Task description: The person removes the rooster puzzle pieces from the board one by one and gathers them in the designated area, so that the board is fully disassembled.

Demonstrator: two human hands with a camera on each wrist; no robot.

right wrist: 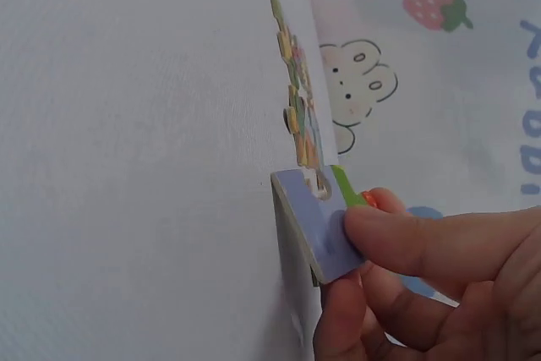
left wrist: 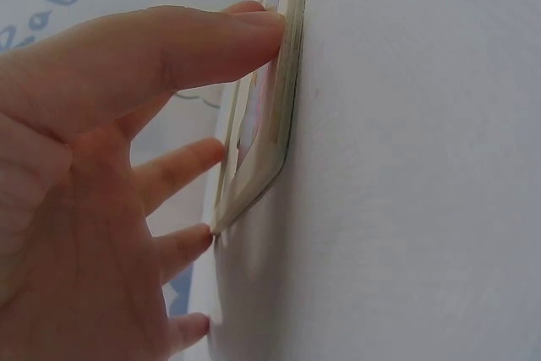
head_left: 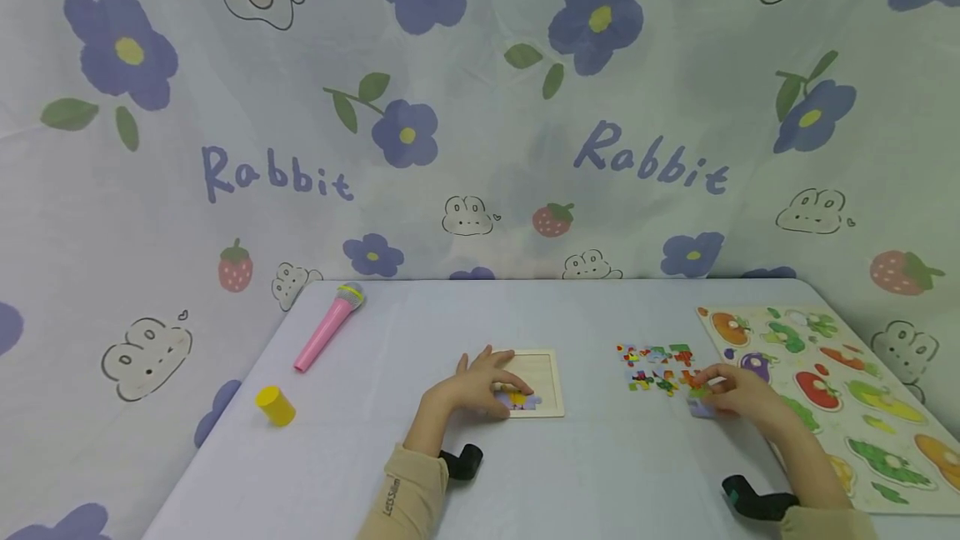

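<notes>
My left hand (head_left: pixel 480 386) rests over the left side of a small wooden puzzle frame (head_left: pixel 557 386), fingers spread. In the left wrist view, the thumb touches the near edge of the frame (left wrist: pixel 292 73), with other fingertips on its far side and on the tabletop. Joined puzzle pieces (head_left: pixel 525 401) with a yellow and lilac picture lie along the frame's near side. My right hand (head_left: pixel 738 394) pinches a lilac and green puzzle piece (right wrist: pixel 317 221) between thumb and fingers, tilted close over the table. Left of that hand lie several loose puzzle pieces (head_left: pixel 651 369) in two rows.
A large board with vegetable pictures (head_left: pixel 847 394) lies at the right, partly under my right forearm. At the left are a pink toy microphone (head_left: pixel 326 332) and a yellow cylinder (head_left: pixel 275 406). A patterned cloth (head_left: pixel 480 107) hangs behind the white table (head_left: pixel 585 482).
</notes>
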